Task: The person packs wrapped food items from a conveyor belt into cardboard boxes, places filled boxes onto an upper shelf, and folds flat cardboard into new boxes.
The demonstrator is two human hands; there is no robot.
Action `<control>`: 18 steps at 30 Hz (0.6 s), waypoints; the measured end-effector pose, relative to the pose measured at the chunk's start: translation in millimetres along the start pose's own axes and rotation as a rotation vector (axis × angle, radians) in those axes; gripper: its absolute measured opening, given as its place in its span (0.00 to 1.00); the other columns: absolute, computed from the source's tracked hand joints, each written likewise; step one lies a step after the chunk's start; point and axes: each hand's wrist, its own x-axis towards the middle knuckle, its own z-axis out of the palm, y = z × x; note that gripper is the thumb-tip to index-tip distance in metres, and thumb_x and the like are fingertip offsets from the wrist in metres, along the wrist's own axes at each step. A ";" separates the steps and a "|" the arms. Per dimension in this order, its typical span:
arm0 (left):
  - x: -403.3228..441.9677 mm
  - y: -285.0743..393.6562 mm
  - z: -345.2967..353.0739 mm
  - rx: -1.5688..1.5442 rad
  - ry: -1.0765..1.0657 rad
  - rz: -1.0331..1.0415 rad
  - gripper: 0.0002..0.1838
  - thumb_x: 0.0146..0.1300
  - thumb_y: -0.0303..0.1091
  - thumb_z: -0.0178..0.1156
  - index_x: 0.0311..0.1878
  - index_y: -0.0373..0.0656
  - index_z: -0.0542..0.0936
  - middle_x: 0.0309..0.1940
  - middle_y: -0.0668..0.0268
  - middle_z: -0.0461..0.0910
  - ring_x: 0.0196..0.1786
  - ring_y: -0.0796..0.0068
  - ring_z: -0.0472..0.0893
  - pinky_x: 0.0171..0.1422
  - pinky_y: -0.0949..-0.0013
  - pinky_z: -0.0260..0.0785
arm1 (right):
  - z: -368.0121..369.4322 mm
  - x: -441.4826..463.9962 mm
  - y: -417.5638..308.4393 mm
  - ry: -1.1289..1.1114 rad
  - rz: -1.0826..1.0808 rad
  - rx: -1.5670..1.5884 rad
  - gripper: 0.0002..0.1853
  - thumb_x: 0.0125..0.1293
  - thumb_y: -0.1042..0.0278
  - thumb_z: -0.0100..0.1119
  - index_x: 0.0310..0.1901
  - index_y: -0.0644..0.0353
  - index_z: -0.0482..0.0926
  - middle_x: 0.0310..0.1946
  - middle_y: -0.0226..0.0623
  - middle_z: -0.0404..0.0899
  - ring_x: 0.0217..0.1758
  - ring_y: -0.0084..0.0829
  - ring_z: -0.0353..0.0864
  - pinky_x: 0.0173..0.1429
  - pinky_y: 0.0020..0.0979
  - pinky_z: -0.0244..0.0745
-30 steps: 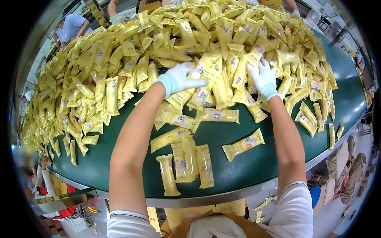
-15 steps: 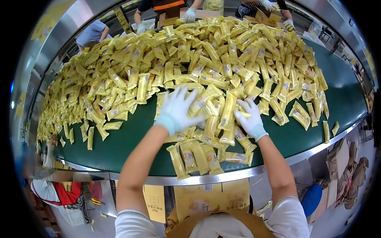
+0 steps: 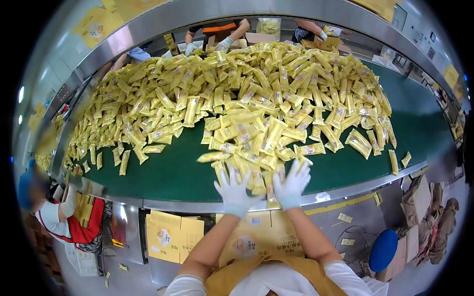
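Yellow wrapped packets [image 3: 237, 89] lie in a large heap on the green belt [image 3: 182, 165], and a looser cluster reaches down to its near edge. My left hand [image 3: 234, 190], in a white glove, is at the near edge with its fingers spread against the lowest packets. Beside it on the right, my gloved right hand [image 3: 292, 183] also has its fingers spread and touches the cluster's right side. A few packets lie between the two hands. Neither hand is closed round a packet.
Flattened yellow cartons [image 3: 168, 237] stand below the metal edge [image 3: 326, 195]. A blue stool [image 3: 383, 250] is at the lower right, near brown paper bags [image 3: 417, 197]. A person in a red and white top [image 3: 59, 217] is at the left. Gloved co-workers stand behind the heap.
Both my hands have moved toward me and closer together, down to the belt's near edge. Packets have shifted with them into a cluster. The view has tilted, showing more floor and cartons.
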 end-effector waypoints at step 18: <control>-171.2 -66.7 44.7 -0.164 0.245 -0.068 0.50 0.56 0.51 0.67 0.74 0.29 0.60 0.74 0.40 0.60 0.77 0.43 0.60 0.80 0.41 0.48 | -41.4 -60.3 28.5 -0.370 -0.416 0.589 0.09 0.63 0.63 0.62 0.38 0.59 0.85 0.37 0.42 0.84 0.41 0.47 0.81 0.50 0.42 0.75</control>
